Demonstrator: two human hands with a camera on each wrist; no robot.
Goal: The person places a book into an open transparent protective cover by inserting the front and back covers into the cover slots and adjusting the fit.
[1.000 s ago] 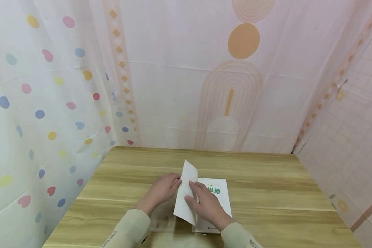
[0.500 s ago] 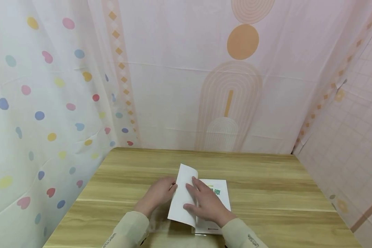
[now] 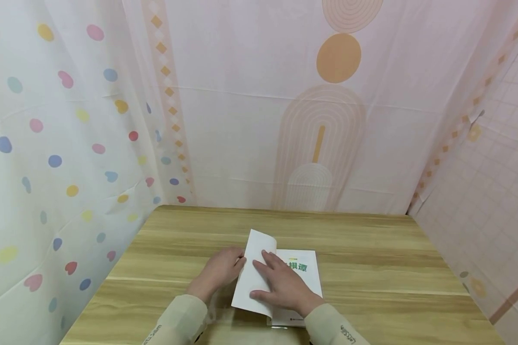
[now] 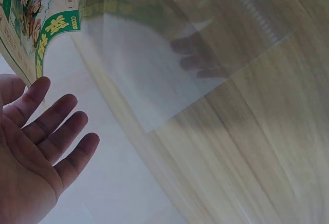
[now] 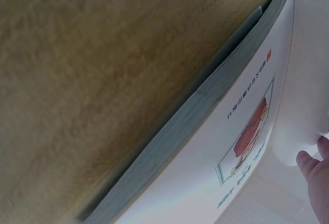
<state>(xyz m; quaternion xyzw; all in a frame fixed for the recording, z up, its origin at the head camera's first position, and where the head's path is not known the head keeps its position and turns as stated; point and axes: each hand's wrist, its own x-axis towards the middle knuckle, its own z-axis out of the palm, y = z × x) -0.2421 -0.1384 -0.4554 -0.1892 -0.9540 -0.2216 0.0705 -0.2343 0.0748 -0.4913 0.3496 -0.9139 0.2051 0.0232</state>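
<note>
A book lies near the table's front, its white title page [image 3: 309, 280] with green characters partly covered. Its front cover [image 3: 243, 293], white inside, stands half opened to the left. My right hand [image 3: 282, 285] rests on the cover's inside, fingers spread. At the cover's left edge is my left hand [image 3: 217, 270], its fingertips touching it. From below, the left wrist view has the cover's illustrated outside [image 4: 59, 22], with the left hand [image 4: 43, 152] loosely spread beside it. A clear plastic sleeve [image 4: 154, 80] hangs from the cover. In the right wrist view only the right fingers [image 5: 311, 170] show.
The wood-grain table [image 3: 371, 268] extends around the book on all sides. Patterned curtains [image 3: 229, 143] hang behind it and to both sides. The book's thick page block [image 5: 185, 113] is seen edge-on in the right wrist view.
The front cover has swung further left and lower. My right hand has slid left across it with fingers spreading, and my left hand has shifted slightly left.
</note>
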